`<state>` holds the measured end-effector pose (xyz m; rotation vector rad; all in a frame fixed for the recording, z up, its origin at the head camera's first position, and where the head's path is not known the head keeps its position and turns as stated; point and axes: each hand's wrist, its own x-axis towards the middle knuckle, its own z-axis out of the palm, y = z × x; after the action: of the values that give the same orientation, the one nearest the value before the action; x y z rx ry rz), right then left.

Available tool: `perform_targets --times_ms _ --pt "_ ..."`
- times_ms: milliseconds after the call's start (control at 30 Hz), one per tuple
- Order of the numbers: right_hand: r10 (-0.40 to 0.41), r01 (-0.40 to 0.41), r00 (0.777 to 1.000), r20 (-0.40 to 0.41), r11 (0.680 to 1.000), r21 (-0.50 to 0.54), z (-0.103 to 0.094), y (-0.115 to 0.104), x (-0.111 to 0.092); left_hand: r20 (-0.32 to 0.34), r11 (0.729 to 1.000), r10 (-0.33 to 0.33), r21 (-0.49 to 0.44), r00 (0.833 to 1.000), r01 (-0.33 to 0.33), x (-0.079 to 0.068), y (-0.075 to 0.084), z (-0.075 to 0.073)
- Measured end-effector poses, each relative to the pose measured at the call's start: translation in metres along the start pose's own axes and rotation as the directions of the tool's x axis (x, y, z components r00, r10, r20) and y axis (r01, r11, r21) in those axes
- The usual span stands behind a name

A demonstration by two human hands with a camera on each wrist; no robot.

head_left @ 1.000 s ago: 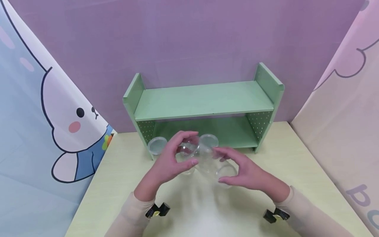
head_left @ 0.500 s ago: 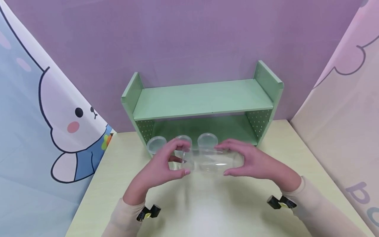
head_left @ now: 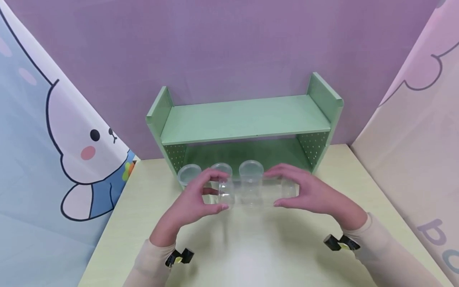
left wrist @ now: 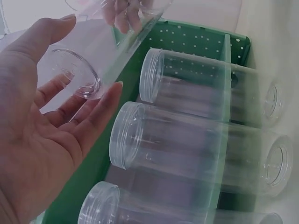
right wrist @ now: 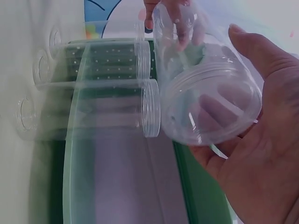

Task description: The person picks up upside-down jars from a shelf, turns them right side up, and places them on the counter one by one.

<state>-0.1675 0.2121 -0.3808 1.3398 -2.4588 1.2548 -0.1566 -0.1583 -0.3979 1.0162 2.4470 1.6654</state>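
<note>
A clear plastic jar (head_left: pixel 270 189) with a screw lid is held lengthwise, roughly level, between both hands above the table. My left hand (head_left: pixel 195 195) grips its base end, thumb on the near side and fingers on the far side. Around the lidded end, my right hand (head_left: pixel 308 189) curls its fingers; the lid (right wrist: pixel 212 107) faces that palm in the right wrist view. Three similar lidded jars stand upright in a row just behind: a left jar (head_left: pixel 189 174), a middle jar (head_left: pixel 221 169) partly hidden by left fingers, and a right jar (head_left: pixel 252 169) seen beside the held one.
Behind the jars stands a green two-tier shelf (head_left: pixel 245 119) with perforated side panels. It rests on a pale wooden table (head_left: pixel 244 251). A purple backdrop (head_left: pixel 236 48) hangs behind, with printed cloths at the left (head_left: pixel 79 139) and right (head_left: pixel 416 159).
The held jar has swung from a slant, right end lower, to nearly level. My hands have spread apart, left hand leftward and right hand rightward. The standing jars have stayed put.
</note>
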Motion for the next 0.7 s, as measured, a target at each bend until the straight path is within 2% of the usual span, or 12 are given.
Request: perform_targets --times_ms 167,300,433,700 --pt "0.048 -0.047 0.997 -0.066 0.999 0.012 -0.006 0.004 -0.006 -0.048 0.999 -0.008 -0.036 0.999 0.007 -0.001 -0.005 -0.005" --pt "0.087 -0.081 0.99 -0.111 0.995 0.054 -0.008 0.008 -0.01 -0.073 0.995 -0.006 -0.103 0.997 -0.001 0.0 -0.009 -0.007" --pt "0.075 -0.063 0.988 -0.133 0.994 0.089 -0.008 0.011 -0.011 -0.074 0.989 -0.007 -0.145 0.997 -0.003 0.0 -0.01 -0.008" --pt "0.034 -0.013 0.988 -0.149 0.99 0.141 -0.008 0.014 -0.01 -0.055 0.991 -0.021 -0.131 0.998 0.013 -0.001 -0.009 -0.006"
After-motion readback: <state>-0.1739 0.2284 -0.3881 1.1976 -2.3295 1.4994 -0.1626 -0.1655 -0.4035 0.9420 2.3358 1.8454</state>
